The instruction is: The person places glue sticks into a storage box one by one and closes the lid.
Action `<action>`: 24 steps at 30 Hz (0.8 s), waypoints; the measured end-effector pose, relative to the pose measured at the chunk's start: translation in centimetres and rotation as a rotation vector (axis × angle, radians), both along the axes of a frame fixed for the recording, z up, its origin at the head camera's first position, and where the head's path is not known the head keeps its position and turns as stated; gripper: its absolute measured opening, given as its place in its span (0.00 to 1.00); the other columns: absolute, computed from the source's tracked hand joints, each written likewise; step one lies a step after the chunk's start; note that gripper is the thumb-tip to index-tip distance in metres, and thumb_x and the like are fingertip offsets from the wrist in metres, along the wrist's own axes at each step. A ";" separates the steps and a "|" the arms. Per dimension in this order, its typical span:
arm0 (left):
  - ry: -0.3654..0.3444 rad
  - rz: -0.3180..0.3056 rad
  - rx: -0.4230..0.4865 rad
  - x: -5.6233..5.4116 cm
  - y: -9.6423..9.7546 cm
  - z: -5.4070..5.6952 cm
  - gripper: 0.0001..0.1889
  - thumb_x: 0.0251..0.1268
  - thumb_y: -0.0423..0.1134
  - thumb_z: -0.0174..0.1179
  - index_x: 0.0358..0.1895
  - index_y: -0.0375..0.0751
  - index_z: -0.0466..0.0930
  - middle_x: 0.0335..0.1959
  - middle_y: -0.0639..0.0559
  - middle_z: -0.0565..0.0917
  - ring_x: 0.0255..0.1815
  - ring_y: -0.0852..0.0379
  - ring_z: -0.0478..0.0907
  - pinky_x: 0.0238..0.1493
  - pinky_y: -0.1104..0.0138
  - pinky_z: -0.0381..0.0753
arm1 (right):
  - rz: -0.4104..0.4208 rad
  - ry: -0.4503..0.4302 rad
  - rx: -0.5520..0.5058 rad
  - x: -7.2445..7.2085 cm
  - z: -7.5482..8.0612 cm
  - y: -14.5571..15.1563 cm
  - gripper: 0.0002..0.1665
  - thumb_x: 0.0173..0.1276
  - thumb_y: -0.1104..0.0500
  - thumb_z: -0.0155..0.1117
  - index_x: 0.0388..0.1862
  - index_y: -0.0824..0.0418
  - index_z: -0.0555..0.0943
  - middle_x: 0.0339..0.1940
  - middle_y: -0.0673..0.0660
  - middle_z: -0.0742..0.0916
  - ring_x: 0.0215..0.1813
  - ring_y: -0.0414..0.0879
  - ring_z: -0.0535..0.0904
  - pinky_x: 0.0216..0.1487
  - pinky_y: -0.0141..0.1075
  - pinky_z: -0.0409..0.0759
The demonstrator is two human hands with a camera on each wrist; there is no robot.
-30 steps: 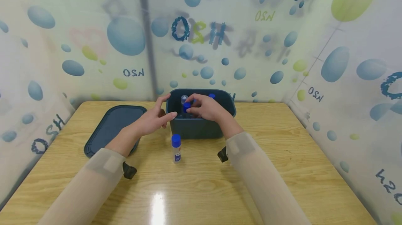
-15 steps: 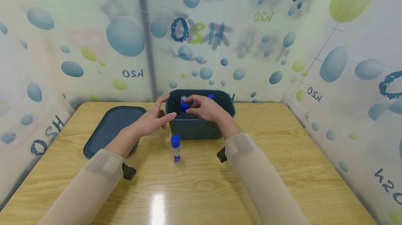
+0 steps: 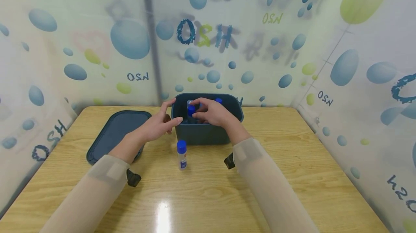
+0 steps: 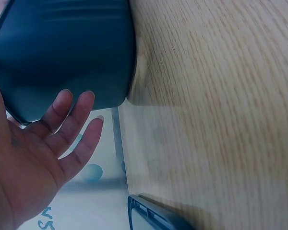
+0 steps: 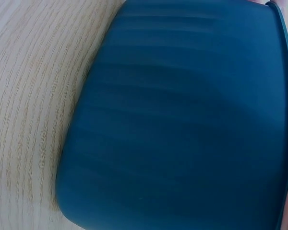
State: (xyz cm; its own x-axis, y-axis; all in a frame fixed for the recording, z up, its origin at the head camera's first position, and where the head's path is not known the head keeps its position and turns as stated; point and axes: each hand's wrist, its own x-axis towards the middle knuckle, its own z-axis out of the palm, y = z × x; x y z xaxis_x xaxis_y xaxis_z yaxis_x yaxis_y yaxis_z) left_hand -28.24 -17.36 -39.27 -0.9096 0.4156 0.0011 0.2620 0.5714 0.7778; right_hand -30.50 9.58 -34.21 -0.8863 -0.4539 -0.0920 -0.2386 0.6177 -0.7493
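Bin (image 3: pixel 201 134): dark, open-topped, positioned directly beneath the right fingers and against the left fingertips. The right hand (image 3: pixel 212 113) enters over the front rim. Its thumb and index finger are nearly closed and pinch a blue-capped tube (image 3: pixel 191 111) inside the bin; the tube stands upright between the fingertips, its lower part concealed by the front wall.

Other contents: a clear-topped item (image 3: pixel 189 102) sits just behind the right index fingertip, and a second blue cap (image 3: pixel 219 100) lies behind the right knuckles, toward the rear wall. A small patch of blue beside the right index finger is too obscured to identify. The bin floor cannot be seen.

The left hand (image 3: pixel 156 124) has thumb and index finger spread wide, their tips at the rim of the near-left end. Its remaining fingers are loosely extended outside the wall, gripping nothing.

A loose tube (image 3: pixel 182 155), blue-capped and labelled, stands upright on the table (image 3: pixel 292 175), nearer the person than both sets of fingers. The label text is illegible. The lid (image 3: pixel 117 132) lies flat, left of the left fingers, partly covered by that forearm.

The right wrist view shows mainly bin wall; the right fingertips are hidden there.
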 end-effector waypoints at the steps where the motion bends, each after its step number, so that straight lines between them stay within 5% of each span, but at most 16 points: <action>1: 0.000 0.000 0.001 0.0 0.0 0.0 0.47 0.84 0.69 0.53 0.91 0.69 0.33 0.35 0.42 0.85 0.41 0.36 0.84 0.45 0.56 0.80 | 0.000 0.000 -0.002 0.0 0.0 0.0 0.27 0.84 0.51 0.67 0.78 0.44 0.77 0.62 0.57 0.89 0.50 0.49 0.92 0.58 0.47 0.90; 17: -0.002 0.002 -0.005 0.0 0.0 0.1 0.47 0.83 0.69 0.53 0.91 0.68 0.33 0.35 0.43 0.85 0.42 0.37 0.85 0.44 0.56 0.80 | -0.068 0.050 -0.067 0.2 0.3 0.3 0.27 0.82 0.47 0.70 0.76 0.45 0.79 0.60 0.56 0.90 0.47 0.51 0.93 0.52 0.46 0.92; 24: -0.001 0.003 -0.008 0.0 0.1 0.2 0.47 0.84 0.68 0.53 0.91 0.68 0.33 0.35 0.42 0.85 0.41 0.36 0.85 0.44 0.56 0.79 | -0.110 0.105 -0.150 0.6 0.2 0.6 0.28 0.82 0.47 0.70 0.77 0.47 0.80 0.61 0.56 0.90 0.50 0.60 0.92 0.53 0.52 0.92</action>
State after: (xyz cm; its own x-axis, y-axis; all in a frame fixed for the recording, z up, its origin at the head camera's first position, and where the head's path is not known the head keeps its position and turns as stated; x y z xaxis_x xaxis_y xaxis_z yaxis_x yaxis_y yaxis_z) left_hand -28.28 -17.25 -39.11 -0.9109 0.4126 -0.0029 0.2594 0.5782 0.7736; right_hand -29.92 10.16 -34.04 -0.9325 -0.3554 0.0643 -0.2571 0.5280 -0.8094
